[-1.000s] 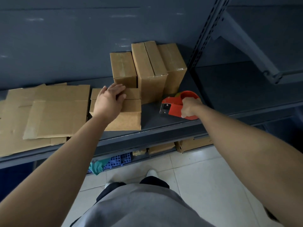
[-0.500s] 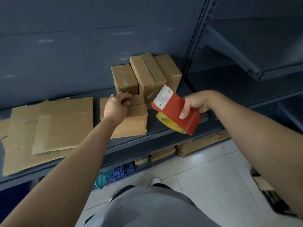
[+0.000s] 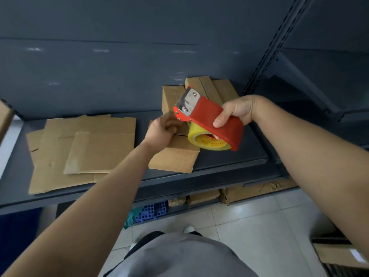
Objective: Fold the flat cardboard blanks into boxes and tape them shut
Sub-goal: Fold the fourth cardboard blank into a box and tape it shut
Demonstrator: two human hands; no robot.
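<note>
Our left hand [image 3: 161,130] curls down on the far end of the box [image 3: 175,156], which lies on the shelf [image 3: 219,162] with its seam [image 3: 180,134] seemingly running crosswise, while our right hand [image 3: 235,111] grips the dispenser [image 3: 211,118] just above the box's right edge, blade [image 3: 186,100] pointing left.

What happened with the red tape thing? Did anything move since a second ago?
The right hand lifted the red tape dispenser off the shelf and carried it up and to the left, over the folded box; it grips it in the air now. The left hand stayed on that box, holding its top. The flat blanks and the finished boxes behind did not move.
</note>
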